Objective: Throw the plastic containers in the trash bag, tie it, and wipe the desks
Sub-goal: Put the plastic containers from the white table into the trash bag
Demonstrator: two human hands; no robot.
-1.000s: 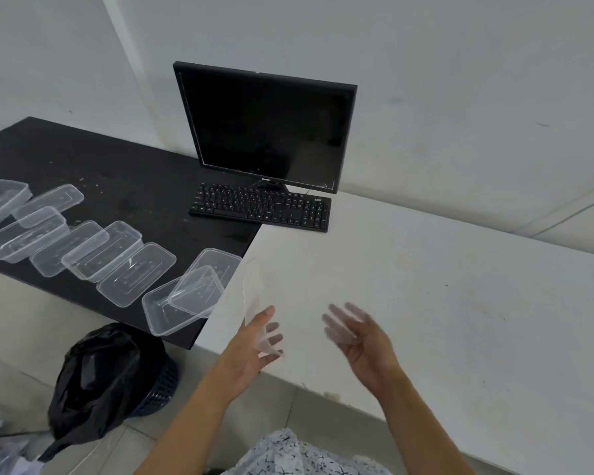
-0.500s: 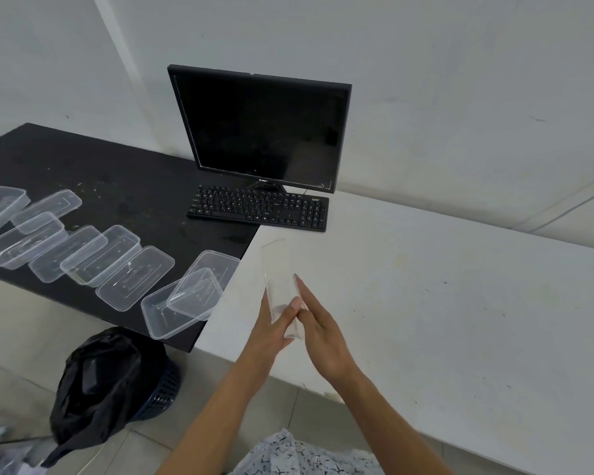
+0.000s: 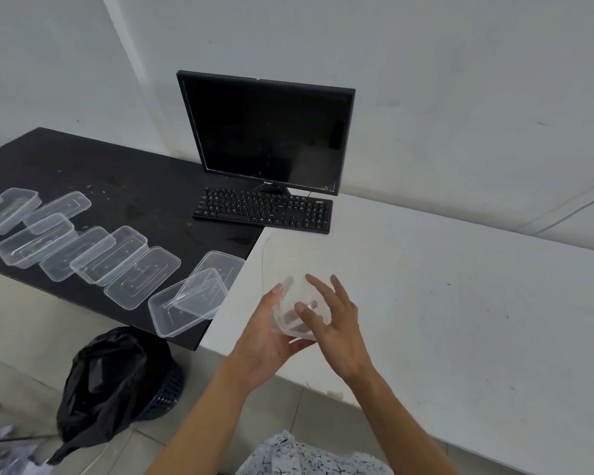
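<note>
Clear container (image 3: 285, 265) now sits broadside between the hands. The left hand (image 3: 268, 337) curls round its lower end, and the right hand (image 3: 336, 323) has fanned its fingers apart, thumb pressing it, where both palms sandwiched it before. Not binned yet: trash bag (image 3: 103, 378) at 8 o'clock, other containers (image 3: 117, 255) at 10 o'clock.

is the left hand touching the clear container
Touching. The head view shows the left hand gripping the clear container at its lower end, thumb on its edge.

Containers (image 3: 110, 258) on left desk (image 3: 83, 166); kbd (image 3: 264, 210) before monitor (image 3: 264, 132); trash bag (image 3: 100, 382) on floor below.
</note>
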